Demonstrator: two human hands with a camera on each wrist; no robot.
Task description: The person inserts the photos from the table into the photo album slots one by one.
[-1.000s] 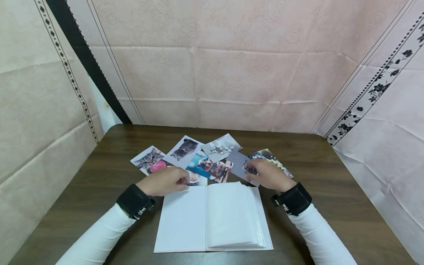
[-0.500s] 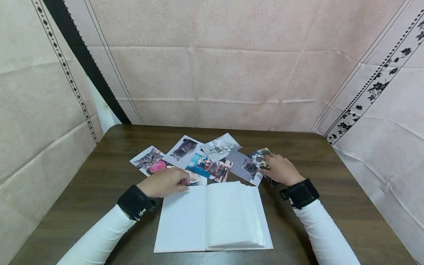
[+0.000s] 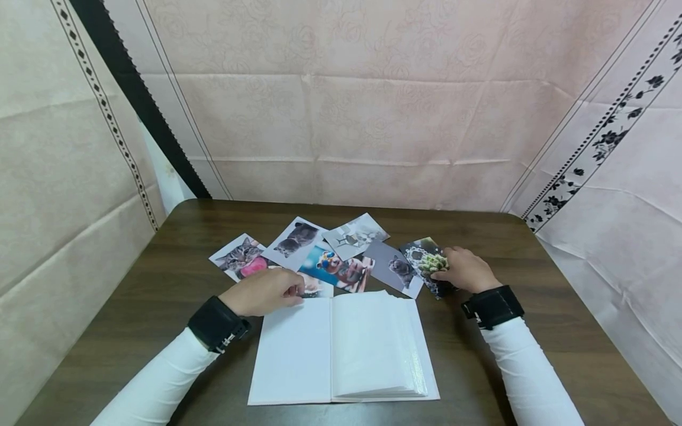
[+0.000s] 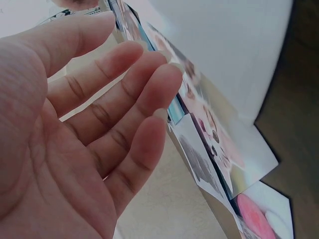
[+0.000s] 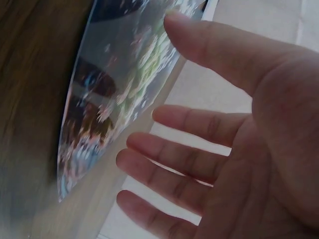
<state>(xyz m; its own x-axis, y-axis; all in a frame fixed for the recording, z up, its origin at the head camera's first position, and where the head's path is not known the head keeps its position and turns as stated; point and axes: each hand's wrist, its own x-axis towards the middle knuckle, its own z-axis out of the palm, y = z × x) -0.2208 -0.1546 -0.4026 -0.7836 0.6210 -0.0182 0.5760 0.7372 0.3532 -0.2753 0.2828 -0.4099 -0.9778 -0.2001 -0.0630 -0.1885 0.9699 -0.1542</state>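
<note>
My right hand (image 3: 469,269) is at the right edge of a dark photo print (image 3: 423,259) with pale green flowers. Its thumb (image 5: 192,40) overlaps the print in the right wrist view, and the other fingers are relaxed and spread. A grey photo of a kitten (image 3: 399,269) lies just left of that print. My left hand (image 3: 266,291) is at the top left of an open photo album (image 3: 298,355), fingers loosely bent with nothing in them. It partly covers a pale photo (image 3: 319,289). In the left wrist view, the fingertips (image 4: 149,142) are close to the pictures.
Several more photos overlap behind the album: a cat with a pink ball (image 3: 240,257), a grey cat (image 3: 295,239), a whitish picture (image 3: 357,236) and a blue colourful one (image 3: 338,267). The brown table (image 3: 554,331) reaches back to a cloth backdrop (image 3: 373,130).
My right hand has moved right from the grey kitten photo to the flower print. That print has turned, and the kitten photo's near corner has shifted slightly right. My left hand stays in place.
</note>
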